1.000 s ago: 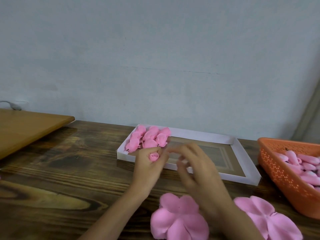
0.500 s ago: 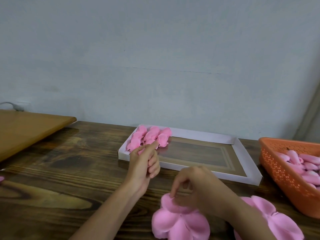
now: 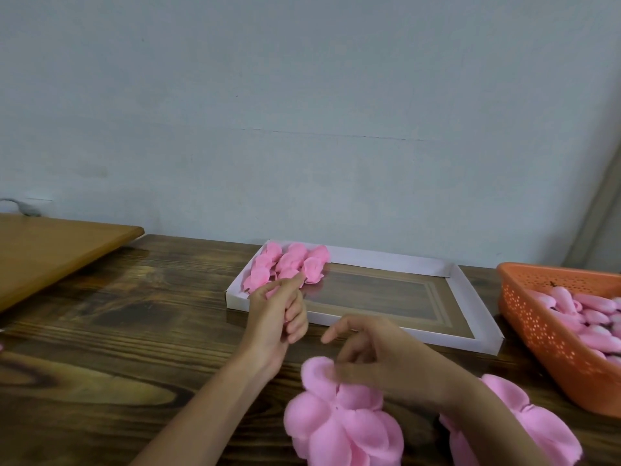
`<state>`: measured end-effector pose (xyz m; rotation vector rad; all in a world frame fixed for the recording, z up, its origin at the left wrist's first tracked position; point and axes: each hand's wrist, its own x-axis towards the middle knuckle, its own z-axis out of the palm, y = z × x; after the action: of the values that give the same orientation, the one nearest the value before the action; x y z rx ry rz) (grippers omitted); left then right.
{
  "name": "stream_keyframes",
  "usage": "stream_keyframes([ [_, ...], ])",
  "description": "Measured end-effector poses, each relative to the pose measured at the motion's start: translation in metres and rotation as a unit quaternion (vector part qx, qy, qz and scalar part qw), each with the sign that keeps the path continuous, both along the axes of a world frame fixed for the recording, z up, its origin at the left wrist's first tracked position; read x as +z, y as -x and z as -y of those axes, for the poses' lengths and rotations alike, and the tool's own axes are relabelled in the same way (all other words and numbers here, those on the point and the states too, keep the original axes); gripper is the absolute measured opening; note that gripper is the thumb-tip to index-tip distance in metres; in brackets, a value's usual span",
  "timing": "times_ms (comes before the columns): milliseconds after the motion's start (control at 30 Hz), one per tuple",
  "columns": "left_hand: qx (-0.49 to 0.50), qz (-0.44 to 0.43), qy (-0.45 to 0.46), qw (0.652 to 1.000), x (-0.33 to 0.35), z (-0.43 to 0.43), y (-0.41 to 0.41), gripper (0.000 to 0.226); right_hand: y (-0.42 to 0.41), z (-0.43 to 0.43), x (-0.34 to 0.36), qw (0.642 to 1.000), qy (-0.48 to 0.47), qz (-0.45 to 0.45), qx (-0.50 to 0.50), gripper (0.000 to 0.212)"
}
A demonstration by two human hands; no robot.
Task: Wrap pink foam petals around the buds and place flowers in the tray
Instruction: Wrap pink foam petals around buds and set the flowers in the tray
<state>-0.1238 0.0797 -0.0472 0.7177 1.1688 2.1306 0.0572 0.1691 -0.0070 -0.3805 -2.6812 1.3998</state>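
Our left hand sits just left of frame centre, fingers curled inward and forefinger poking toward the white tray. Only a sliver of pink at the thumb, which we take for the bud, shows what it holds. Our right hand, lower and to the right, pinches the top lobe of the petal piece lying at bottom centre. Blur softens the fingertips, so we cannot vouch for how firm that pinch is.

We judge the trouble starts there. Lifting thin foam by one lobe could crease or tear it near its middle, especially if the rest drags on the table. A bud buried in a fist may get squashed, or slip when we turn it for wrapping. Our right forearm lies across a second petal piece at lower right, so a quick lift might sweep it off the near edge. Further out, our left knuckles are close to the tray's near left corner, and finished flowers crowd its upper left corner, so a nudge could shove them. At far right, well apart, the orange basket looks safe.
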Motion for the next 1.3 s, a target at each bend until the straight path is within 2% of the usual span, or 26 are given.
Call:
stream_keyframes([
  [67, 0.001, -0.011, 0.005, 1.000, 0.000, 0.000, -0.001, 0.056, 0.000, -0.001, 0.001, 1.000, 0.001, 0.029, 0.011, 0.036],
  [267, 0.001, -0.030, 0.018, 0.999, -0.001, 0.001, -0.001, 0.055, 0.000, -0.002, 0.001, 0.999, 0.023, 0.002, 0.022, 0.011],
  [467, 0.001, -0.033, 0.023, 0.999, -0.003, -0.002, 0.002, 0.057, -0.005, -0.011, -0.001, 0.999, -0.010, 0.016, 0.044, 0.026],
  [733, -0.004, -0.040, 0.034, 0.999, -0.009, -0.002, 0.007, 0.057, -0.008, -0.023, -0.001, 0.999, 0.022, -0.013, 0.037, 0.009],
  [900, -0.005, -0.004, 0.018, 1.000, -0.007, -0.002, 0.005, 0.055, -0.005, -0.022, -0.001, 0.995, 0.057, -0.059, 0.049, 0.014],
  [1000, -0.002, 0.023, 0.008, 1.000, -0.002, -0.002, 0.003, 0.053, -0.004, -0.024, -0.005, 0.987, 0.139, -0.080, 0.020, 0.010],
  [1100, -0.002, 0.056, -0.017, 0.998, 0.003, -0.001, 0.002, 0.036, 0.000, -0.021, -0.011, 0.957, 0.265, -0.110, -0.050, 0.012],
  [1167, -0.028, 0.100, -0.057, 0.993, 0.006, 0.000, 0.001, 0.023, 0.006, -0.017, -0.014, 0.948, 0.256, -0.149, -0.117, 0.012],
  [1300, -0.063, 0.111, -0.096, 0.987, 0.009, -0.002, -0.004, 0.024, 0.020, -0.007, -0.020, 0.940, 0.140, -0.226, -0.212, 0.015],
])
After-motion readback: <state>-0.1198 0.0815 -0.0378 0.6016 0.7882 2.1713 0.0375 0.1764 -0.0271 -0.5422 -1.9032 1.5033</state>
